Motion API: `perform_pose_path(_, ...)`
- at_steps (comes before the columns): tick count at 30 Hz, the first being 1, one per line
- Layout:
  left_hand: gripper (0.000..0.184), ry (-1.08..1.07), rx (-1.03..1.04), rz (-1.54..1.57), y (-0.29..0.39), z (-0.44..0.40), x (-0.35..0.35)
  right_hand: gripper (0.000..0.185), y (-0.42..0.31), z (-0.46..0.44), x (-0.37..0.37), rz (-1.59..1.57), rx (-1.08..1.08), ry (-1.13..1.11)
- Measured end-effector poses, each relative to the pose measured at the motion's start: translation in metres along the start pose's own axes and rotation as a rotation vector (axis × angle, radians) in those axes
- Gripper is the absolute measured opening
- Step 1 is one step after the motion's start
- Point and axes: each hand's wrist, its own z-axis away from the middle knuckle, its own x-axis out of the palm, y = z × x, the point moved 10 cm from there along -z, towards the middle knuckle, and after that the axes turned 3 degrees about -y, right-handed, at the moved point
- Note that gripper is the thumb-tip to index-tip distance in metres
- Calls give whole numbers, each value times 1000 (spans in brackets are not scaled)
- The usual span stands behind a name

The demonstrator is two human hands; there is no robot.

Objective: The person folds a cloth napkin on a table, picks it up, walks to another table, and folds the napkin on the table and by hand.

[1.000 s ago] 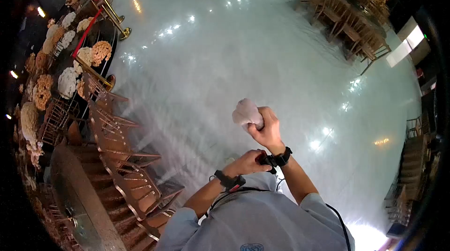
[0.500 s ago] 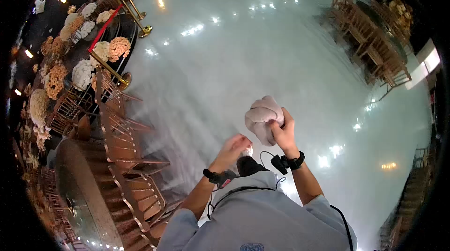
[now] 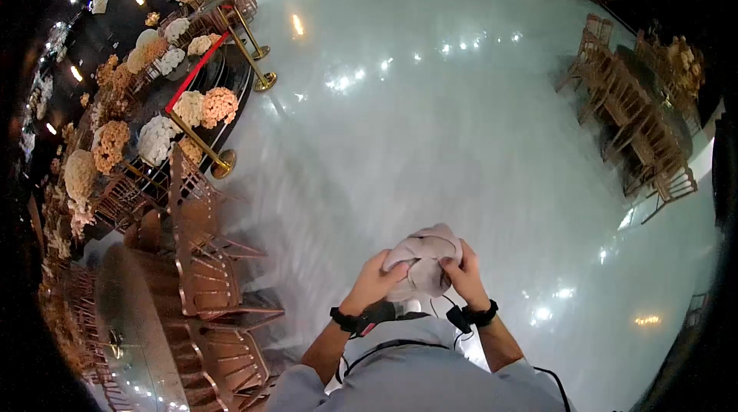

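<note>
A bundled, pale pinkish-grey cloth [image 3: 423, 258] is held in front of my chest, its folds wrapped into a rounded lump. My left hand [image 3: 377, 280] grips its left side, thumb pressed on the near face. On the other side my right hand [image 3: 463, 272] has its thumb on the cloth and fingers behind it. The fingertips behind the bundle are hidden. Each wrist carries a black strap with a small device, the left strap [image 3: 344, 320] and the right strap [image 3: 480, 313].
Wooden chairs [image 3: 211, 281] and a round table [image 3: 138, 327] stand close on my left. Beyond them, gold posts hold a red rope [image 3: 192, 78] beside flower arrangements [image 3: 219, 106]. More chairs [image 3: 626, 116] line the right. The glossy pale floor [image 3: 430, 127] reflects lights.
My left hand has come up from below and taken hold of the cloth. My right hand and the cloth have moved lower in view. The camera has tilted up, showing far chairs.
</note>
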Motion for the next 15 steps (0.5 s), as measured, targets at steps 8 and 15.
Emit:
perform_pose_path(8, 29, 43, 131, 95, 27, -89, -56, 25, 23, -92, -17, 219, -81, 74)
perform_pose_path(15, 30, -275, -23, -25, 35, -192, -80, 70, -23, -195, 23, 456, -160, -70)
